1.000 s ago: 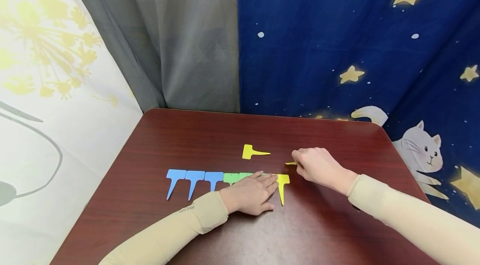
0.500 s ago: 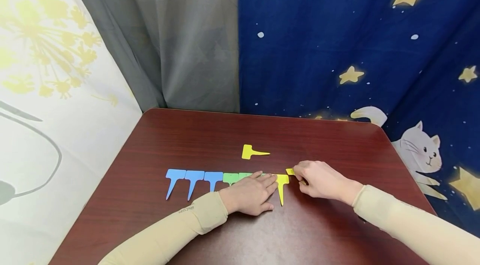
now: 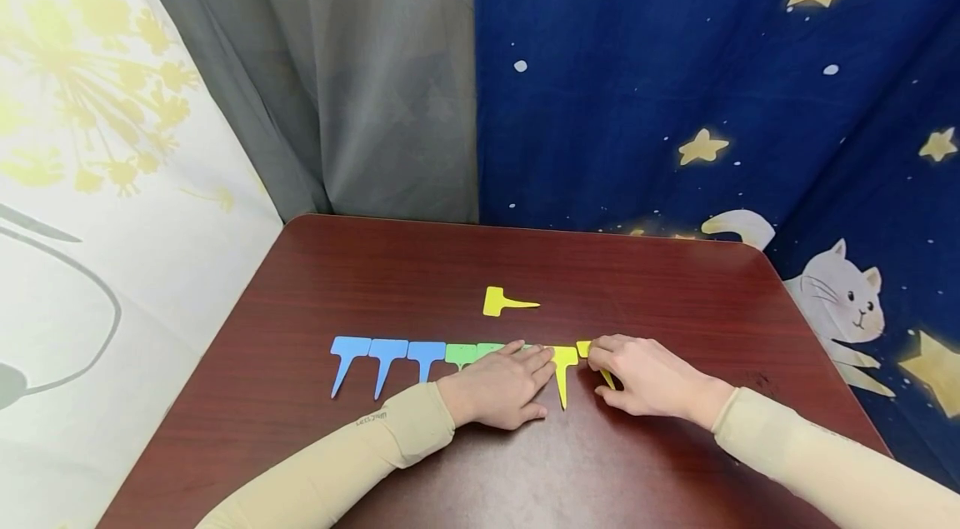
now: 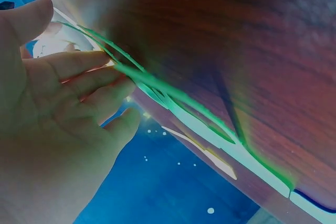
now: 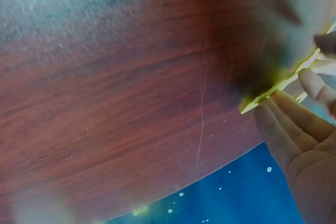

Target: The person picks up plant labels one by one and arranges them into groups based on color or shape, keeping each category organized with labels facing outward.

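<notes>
A row of T-shaped plastic plant labels lies on the table: blue labels [image 3: 388,351] at the left, green labels [image 3: 461,354] in the middle, then a yellow label [image 3: 565,358]. My left hand [image 3: 498,387] rests flat over the green part with straight fingers, hiding some labels; its fingertips reach the yellow one. My right hand [image 3: 643,375] touches a second yellow label [image 3: 583,349] just right of the row, with a small gap between the two. Its fingers [image 5: 294,116] lie fairly straight on that label, thumb apart, and cover much of it.
Another yellow label [image 3: 492,301] lies sideways behind the row, its stem pointing right. The dark red wooden table [image 3: 375,262] ends at a grey curtain [image 3: 397,96] and a blue star-patterned curtain [image 3: 600,96] at the back.
My right hand has come toward me with the yellow label, from behind the row to its right end. Its fingers have loosened from the pinch. The left hand has stayed put.
</notes>
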`<state>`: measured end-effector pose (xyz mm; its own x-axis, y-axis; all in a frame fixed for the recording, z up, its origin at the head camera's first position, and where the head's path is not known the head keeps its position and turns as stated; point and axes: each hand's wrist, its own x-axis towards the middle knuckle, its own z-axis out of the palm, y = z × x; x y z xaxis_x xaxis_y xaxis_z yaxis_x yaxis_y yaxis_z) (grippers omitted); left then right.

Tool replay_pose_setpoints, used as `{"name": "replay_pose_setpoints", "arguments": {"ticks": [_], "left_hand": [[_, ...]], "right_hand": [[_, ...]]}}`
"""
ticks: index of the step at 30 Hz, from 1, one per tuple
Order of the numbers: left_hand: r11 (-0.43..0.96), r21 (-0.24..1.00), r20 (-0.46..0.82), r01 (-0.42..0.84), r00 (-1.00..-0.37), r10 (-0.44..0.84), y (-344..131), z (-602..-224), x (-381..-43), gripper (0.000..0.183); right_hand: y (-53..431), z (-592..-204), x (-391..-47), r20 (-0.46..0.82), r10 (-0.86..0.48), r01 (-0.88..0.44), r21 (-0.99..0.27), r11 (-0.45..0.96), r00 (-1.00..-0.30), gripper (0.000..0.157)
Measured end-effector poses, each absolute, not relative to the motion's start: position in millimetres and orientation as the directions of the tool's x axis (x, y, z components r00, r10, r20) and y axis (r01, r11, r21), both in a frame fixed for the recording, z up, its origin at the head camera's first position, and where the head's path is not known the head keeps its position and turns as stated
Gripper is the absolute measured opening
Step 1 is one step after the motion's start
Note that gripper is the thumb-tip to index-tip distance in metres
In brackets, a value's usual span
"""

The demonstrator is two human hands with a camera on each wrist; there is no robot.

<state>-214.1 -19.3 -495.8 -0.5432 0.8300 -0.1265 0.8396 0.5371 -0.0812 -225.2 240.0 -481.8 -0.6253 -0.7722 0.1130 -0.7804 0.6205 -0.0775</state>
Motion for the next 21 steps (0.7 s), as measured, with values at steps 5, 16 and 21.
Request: {"name": "replay_pose_setpoints", "arguments": {"ticks": [5,16,21], "left_hand": [[0.535,-0.089,-0.118,0.840,-0.542,0.832,-20.1,-495.5,-214.7,0.069],[0.540,-0.086,-0.140,0.837,-0.547,0.826,-18.8,-496.2,-214.5,0.068],[0.539,-0.096,-0.142,0.837,-0.547,0.825,-18.6,-497.1,-214.0,0.069]], "right_hand": [[241.6,-485.0,-224.6,0.138,-0.771,-0.782,-0.061,0.620,-0.622,0.035],[249.6,-489.4,-229.8,0.120,-0.756,-0.766,-0.080,0.638,-0.643,0.035],[249.4,-491.1,-226.7,0.117,-0.753,-0.762,-0.082,0.642,-0.647,0.034]]}}
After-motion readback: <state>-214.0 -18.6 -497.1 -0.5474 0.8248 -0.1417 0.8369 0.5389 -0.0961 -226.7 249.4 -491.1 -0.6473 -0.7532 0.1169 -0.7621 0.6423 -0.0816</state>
